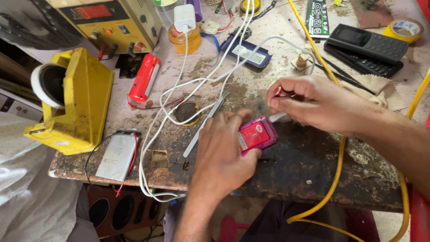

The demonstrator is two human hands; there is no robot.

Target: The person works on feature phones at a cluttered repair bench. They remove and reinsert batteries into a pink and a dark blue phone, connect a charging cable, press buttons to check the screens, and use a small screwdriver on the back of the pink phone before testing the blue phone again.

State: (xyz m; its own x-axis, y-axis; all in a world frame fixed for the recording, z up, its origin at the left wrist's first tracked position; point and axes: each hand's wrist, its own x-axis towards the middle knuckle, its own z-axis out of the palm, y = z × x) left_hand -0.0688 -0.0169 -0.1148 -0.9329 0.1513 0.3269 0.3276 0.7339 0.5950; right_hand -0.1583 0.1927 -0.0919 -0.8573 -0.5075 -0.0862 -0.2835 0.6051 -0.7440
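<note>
Pink phone (256, 134); yellow hose (333, 188); white cables (179, 89); red torch (144, 78).

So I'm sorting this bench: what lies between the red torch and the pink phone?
In the head view, between the red torch and the pink phone: looping white cables, a round dark disc and metal tweezers.

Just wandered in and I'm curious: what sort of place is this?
Most likely a small phone or electronics repair bench: a pink phone held in the left hand, a yellow bench power supply, and keypad phones lying on the stained worktable.
</note>
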